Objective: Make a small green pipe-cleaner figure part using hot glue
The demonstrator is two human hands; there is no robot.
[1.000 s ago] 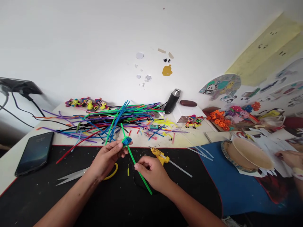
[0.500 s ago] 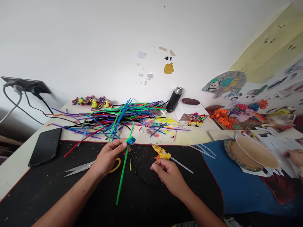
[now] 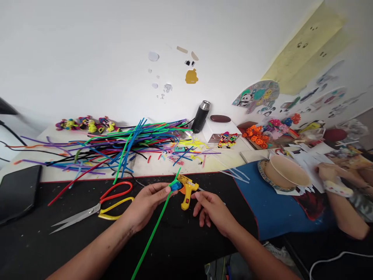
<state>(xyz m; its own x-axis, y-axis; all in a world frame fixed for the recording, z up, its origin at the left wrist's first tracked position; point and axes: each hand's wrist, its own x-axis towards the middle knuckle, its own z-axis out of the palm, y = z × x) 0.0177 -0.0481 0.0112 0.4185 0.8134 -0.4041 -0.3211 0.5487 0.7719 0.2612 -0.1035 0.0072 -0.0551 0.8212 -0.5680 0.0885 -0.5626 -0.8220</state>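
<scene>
Pinching the green fuzzy stem (image 3: pixel 155 228) and the small blue piece (image 3: pixel 175 186) between thumb and fingers, my left hand (image 3: pixel 149 205) holds both above the black mat (image 3: pixel 177 249). The stem's short end pokes up past the blue piece; its long end slants down between my forearms (image 3: pixel 101 249) and runs out at the bottom of the view. My right hand (image 3: pixel 215 212) is loosely curled around nothing, just beside the yellow glue gun (image 3: pixel 186 200); whether a fingertip touches it, I cannot tell. Between my forearms I have room to move over the mat, as far as its near edge by my right forearm. Leftward it is tighter: the scissors (image 3: pixel 92 212) lie with blades parted, handles near my left hand. The mat's far red edge runs before the heap of fuzzy stems (image 3: pixel 140 140), and its right edge meets the blue mat (image 3: pixel 269 217). A co-worker's arm (image 3: pixel 345 210) is well apart, beyond the bowl (image 3: pixel 287 175).
</scene>
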